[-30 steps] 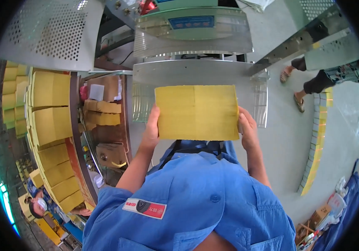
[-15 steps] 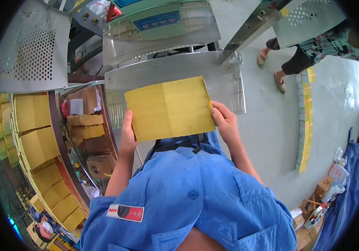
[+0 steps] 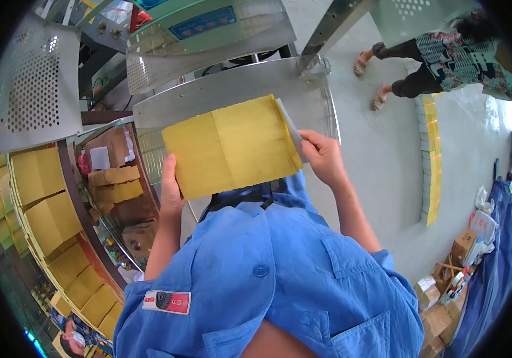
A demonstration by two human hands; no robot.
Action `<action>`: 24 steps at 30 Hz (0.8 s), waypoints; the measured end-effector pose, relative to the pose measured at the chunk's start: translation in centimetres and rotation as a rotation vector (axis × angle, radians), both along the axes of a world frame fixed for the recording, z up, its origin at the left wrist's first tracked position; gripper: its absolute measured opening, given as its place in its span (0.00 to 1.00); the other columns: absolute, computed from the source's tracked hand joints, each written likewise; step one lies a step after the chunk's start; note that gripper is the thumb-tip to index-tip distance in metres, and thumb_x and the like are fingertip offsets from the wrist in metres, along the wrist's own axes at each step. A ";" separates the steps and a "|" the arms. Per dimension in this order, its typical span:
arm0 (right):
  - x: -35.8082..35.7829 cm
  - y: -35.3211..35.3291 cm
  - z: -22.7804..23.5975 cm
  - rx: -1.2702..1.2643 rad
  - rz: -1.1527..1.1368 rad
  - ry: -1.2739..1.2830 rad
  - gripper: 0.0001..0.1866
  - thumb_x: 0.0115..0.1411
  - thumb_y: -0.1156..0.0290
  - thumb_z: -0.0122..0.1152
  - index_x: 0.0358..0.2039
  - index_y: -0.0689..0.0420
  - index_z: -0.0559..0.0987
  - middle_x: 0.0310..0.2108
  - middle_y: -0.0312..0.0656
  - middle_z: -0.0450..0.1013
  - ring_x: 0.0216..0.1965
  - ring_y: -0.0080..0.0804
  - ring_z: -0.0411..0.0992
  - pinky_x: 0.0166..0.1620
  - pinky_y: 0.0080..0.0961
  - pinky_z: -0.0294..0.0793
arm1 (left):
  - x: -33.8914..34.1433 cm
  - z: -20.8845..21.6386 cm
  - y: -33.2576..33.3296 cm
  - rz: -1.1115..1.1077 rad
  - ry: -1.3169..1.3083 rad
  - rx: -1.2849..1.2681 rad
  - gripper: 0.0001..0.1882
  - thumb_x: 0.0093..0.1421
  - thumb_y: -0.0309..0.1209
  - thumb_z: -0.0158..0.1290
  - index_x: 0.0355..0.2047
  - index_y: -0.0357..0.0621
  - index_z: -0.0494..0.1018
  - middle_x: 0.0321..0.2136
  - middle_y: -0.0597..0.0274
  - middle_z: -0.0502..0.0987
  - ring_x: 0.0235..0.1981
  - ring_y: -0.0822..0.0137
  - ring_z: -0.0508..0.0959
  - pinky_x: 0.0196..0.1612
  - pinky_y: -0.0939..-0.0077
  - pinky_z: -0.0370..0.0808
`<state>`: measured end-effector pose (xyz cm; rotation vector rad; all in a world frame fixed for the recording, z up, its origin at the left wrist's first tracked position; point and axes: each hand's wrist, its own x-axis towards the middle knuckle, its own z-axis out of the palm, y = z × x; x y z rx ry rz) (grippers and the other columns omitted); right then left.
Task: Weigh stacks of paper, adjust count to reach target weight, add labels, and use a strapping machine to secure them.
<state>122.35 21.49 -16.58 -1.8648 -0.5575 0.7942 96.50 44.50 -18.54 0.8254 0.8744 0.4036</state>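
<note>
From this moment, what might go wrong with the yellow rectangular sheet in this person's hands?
1. The left hand and right hand are at opposite edges of the yellow rectangular sheet, so its middle might sag.
2. A pale grey flat layer shows past its right edge and could slide further out of line.

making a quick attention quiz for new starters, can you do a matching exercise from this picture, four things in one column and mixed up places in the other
Things
1. left hand
2. right hand
3. red-and-white patch
4. blue sheeting

Places
A. hanging at the lower right, near a cardboard box
B. at the yellow sheet's left end
C. on the blue shirt
D. at the pale strip along the sheet's right end

Pairs: 1-B, 2-D, 3-C, 4-A
</note>
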 end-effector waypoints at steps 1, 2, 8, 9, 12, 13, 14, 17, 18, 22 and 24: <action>0.3 0.0 0.5 -0.014 0.044 -0.064 0.13 0.62 0.76 0.51 0.45 0.61 0.79 0.29 0.38 0.78 0.33 0.20 0.74 0.38 0.21 0.73 | 0.0 0.1 0.0 0.003 0.010 -0.010 0.26 0.69 0.47 0.39 0.58 0.41 0.63 0.52 0.56 0.71 0.52 0.64 0.73 0.53 0.68 0.71; 0.5 0.1 0.9 -0.016 0.039 -0.065 0.13 0.62 0.76 0.51 0.45 0.61 0.79 0.29 0.38 0.78 0.33 0.20 0.74 0.38 0.21 0.73 | -0.2 0.0 0.1 -0.002 0.009 -0.012 0.26 0.69 0.47 0.39 0.58 0.41 0.63 0.52 0.56 0.71 0.52 0.64 0.73 0.53 0.68 0.71; -0.8 0.5 0.0 -0.041 -0.007 -0.342 0.13 0.61 0.76 0.52 0.46 0.59 0.79 0.32 0.49 0.78 0.33 0.35 0.79 0.37 0.26 0.75 | -0.3 -0.7 0.2 -0.006 -0.028 -0.019 0.27 0.69 0.46 0.38 0.60 0.40 0.61 0.53 0.55 0.71 0.53 0.63 0.73 0.55 0.67 0.71; -1.4 0.8 -0.1 -0.020 0.004 -0.340 0.13 0.61 0.75 0.53 0.45 0.59 0.78 0.32 0.50 0.78 0.32 0.39 0.78 0.37 0.29 0.75 | -0.1 -0.4 0.0 -0.006 -0.024 -0.006 0.27 0.69 0.47 0.38 0.60 0.40 0.61 0.53 0.54 0.71 0.53 0.63 0.73 0.55 0.67 0.71; -2.5 1.5 -0.3 0.047 -0.029 -0.319 0.13 0.61 0.76 0.54 0.45 0.58 0.79 0.32 0.50 0.78 0.32 0.39 0.79 0.36 0.29 0.76 | 0.2 0.2 -0.1 -0.015 -0.021 0.014 0.27 0.70 0.47 0.37 0.60 0.40 0.61 0.53 0.54 0.71 0.53 0.62 0.73 0.55 0.67 0.71; -2.7 1.5 -0.3 0.090 -0.074 -0.300 0.13 0.61 0.77 0.53 0.46 0.58 0.79 0.33 0.49 0.78 0.33 0.35 0.79 0.36 0.26 0.75 | 0.2 0.2 -0.1 -0.026 -0.021 0.019 0.27 0.70 0.46 0.37 0.60 0.40 0.61 0.53 0.54 0.71 0.53 0.62 0.73 0.55 0.67 0.71; -2.7 1.5 -0.1 0.092 -0.073 -0.299 0.13 0.61 0.77 0.53 0.46 0.58 0.79 0.33 0.49 0.78 0.33 0.35 0.79 0.36 0.26 0.75 | 0.2 0.2 -0.1 -0.024 -0.021 0.021 0.27 0.70 0.46 0.37 0.60 0.40 0.61 0.53 0.54 0.71 0.53 0.62 0.73 0.55 0.67 0.71; -2.7 1.4 0.1 0.075 -0.037 -0.235 0.14 0.61 0.77 0.54 0.46 0.59 0.79 0.34 0.45 0.79 0.34 0.28 0.79 0.38 0.25 0.76 | 0.0 -0.1 -0.1 -0.001 -0.024 0.010 0.27 0.70 0.46 0.37 0.60 0.40 0.61 0.53 0.54 0.71 0.53 0.63 0.73 0.55 0.68 0.71; -2.7 1.2 -0.2 0.111 -0.045 -0.120 0.14 0.60 0.77 0.56 0.47 0.59 0.78 0.35 0.45 0.79 0.35 0.29 0.79 0.39 0.25 0.76 | 0.0 -0.1 0.0 0.007 -0.029 0.000 0.26 0.70 0.45 0.37 0.60 0.40 0.61 0.53 0.54 0.71 0.53 0.63 0.73 0.55 0.68 0.71; -2.4 0.5 -1.1 0.265 -0.053 0.238 0.16 0.59 0.78 0.57 0.49 0.60 0.77 0.40 0.41 0.79 0.40 0.25 0.76 0.45 0.23 0.76 | 0.0 -0.2 0.0 -0.004 -0.031 0.019 0.26 0.70 0.45 0.37 0.60 0.40 0.61 0.53 0.55 0.71 0.53 0.63 0.73 0.54 0.68 0.72; -2.3 0.4 -1.3 0.282 -0.053 0.281 0.17 0.59 0.78 0.57 0.50 0.61 0.77 0.41 0.40 0.78 0.41 0.24 0.76 0.46 0.23 0.75 | -0.2 -0.5 0.1 -0.003 -0.031 0.015 0.26 0.70 0.45 0.37 0.60 0.40 0.61 0.53 0.55 0.71 0.53 0.63 0.73 0.54 0.68 0.71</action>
